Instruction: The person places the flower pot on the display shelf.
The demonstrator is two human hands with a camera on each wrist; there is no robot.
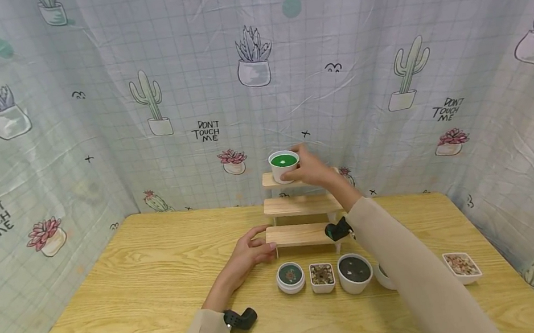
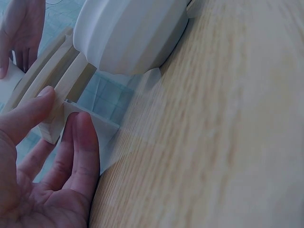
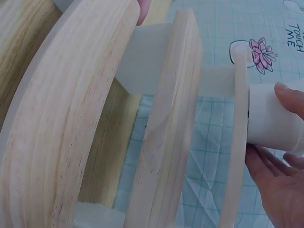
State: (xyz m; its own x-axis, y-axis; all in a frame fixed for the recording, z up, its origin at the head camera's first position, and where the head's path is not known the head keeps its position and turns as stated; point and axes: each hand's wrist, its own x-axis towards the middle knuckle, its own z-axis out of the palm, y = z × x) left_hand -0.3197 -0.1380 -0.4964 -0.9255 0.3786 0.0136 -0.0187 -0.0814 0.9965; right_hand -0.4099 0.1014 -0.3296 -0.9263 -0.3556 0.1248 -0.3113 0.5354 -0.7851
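A three-tier wooden stand (image 1: 298, 205) with pale translucent supports stands at the back of the table. On the left end of its top tier is a white round pot (image 1: 282, 173) with a green surface inside. My right hand (image 1: 314, 170) grips this pot from the right, and in the right wrist view the pot's base (image 3: 261, 114) meets the top board. My left hand (image 1: 246, 257) holds the left end of the lowest board (image 2: 71, 85). Its thumb presses on the board's edge, with the other fingers by the support (image 2: 92, 121).
In front of the stand are a white pot with a dark green surface (image 1: 290, 275), a square pebble-filled pot (image 1: 322, 276) and a larger dark-filled pot (image 1: 354, 274). My right sleeve partly covers another white pot (image 1: 385, 280). A square pot of pinkish stones (image 1: 462, 267) sits farther right.
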